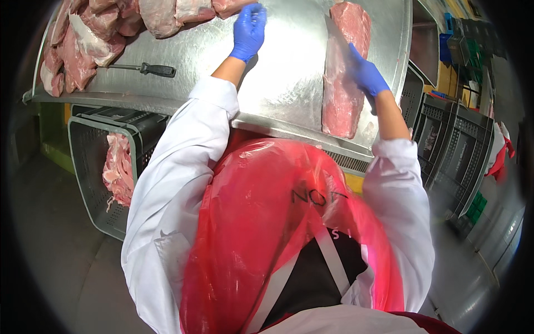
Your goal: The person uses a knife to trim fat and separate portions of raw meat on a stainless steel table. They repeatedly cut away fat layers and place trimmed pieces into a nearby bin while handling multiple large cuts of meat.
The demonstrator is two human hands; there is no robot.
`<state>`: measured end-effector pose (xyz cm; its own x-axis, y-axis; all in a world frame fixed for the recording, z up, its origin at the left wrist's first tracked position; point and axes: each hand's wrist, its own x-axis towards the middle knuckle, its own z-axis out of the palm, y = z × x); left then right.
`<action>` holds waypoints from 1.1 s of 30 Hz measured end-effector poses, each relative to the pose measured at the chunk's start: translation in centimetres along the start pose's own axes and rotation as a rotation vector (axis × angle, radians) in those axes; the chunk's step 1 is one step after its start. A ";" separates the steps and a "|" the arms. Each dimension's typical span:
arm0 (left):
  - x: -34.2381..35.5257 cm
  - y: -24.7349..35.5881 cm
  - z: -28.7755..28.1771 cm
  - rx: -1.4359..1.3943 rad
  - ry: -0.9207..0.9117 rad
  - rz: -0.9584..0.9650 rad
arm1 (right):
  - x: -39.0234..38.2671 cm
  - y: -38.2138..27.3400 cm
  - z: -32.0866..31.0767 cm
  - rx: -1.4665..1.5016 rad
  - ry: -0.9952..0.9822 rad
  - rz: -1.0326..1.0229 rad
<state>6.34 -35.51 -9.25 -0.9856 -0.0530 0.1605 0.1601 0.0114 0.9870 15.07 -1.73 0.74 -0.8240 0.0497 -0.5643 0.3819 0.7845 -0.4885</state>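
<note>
My right hand, in a blue glove, is closed round a knife. Its blade points up and left across a long, trimmed piece of pink meat lying lengthwise on the steel table; the fingers hide most of the handle. My left hand, also gloved in blue, reaches to the far side of the table. Its fingers are loosely bent beside the end of a piece of raw meat, and whether they touch it I cannot tell.
Several raw meat cuts are heaped at the far left. A sharpening steel with a black handle lies near them. Below the table's left edge, a grey crate holds meat trimmings. Dark crates stand at the right.
</note>
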 end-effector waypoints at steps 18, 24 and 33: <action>-9.0 -3.8 17.9 0.031 -0.454 -0.581 | -13.7 1.9 1.3 0.213 0.318 0.079; -8.5 -2.5 15.2 0.199 -0.402 -0.507 | -1.3 0.1 4.7 -0.224 0.273 -0.109; -8.1 -1.5 15.6 0.012 -0.335 -0.431 | -5.8 3.4 5.4 -0.234 0.065 -0.222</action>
<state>13.20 -19.50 -12.08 -0.9253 0.2655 -0.2707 -0.2614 0.0707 0.9627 23.36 -2.70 -1.21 -0.9044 -0.1048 -0.4136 0.0894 0.9012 -0.4240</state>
